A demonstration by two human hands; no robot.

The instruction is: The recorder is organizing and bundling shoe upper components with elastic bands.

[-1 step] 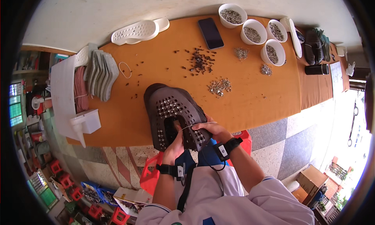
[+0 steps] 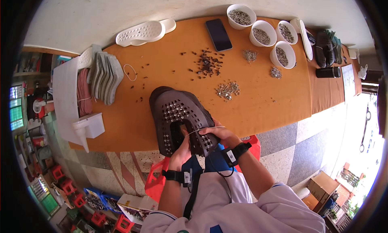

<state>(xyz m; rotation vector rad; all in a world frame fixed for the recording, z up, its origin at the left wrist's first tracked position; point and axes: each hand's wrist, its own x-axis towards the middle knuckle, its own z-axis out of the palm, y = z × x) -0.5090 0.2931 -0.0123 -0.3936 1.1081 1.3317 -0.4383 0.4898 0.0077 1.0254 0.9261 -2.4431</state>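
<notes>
A dark brown perforated clog point(image 2: 161, 101) with shiny studs in many of its holes rests at the table's near edge, close to my body. A second brown sole or shoe seems to lie against its right side, though the overlap hides how they join. My left hand point(image 2: 182, 153) grips the near side of the clog, with the thumb at its opening. My right hand point(image 2: 224, 135) holds the other side, with some fingers hidden beneath. A thin white elastic band point(image 2: 206, 128) runs between the two hands across the clog, pinched at the right hand.
Brown pieces point(image 2: 210, 65) and shiny studs point(image 2: 228, 90) lie in loose heaps on the orange-covered table point(image 2: 275, 105). White tubs point(image 2: 283, 57) of studs and a phone point(image 2: 218, 34) stand farther back. White soles point(image 2: 141, 34), grey insoles point(image 2: 106, 79) and a loose band point(image 2: 130, 72) are leftward.
</notes>
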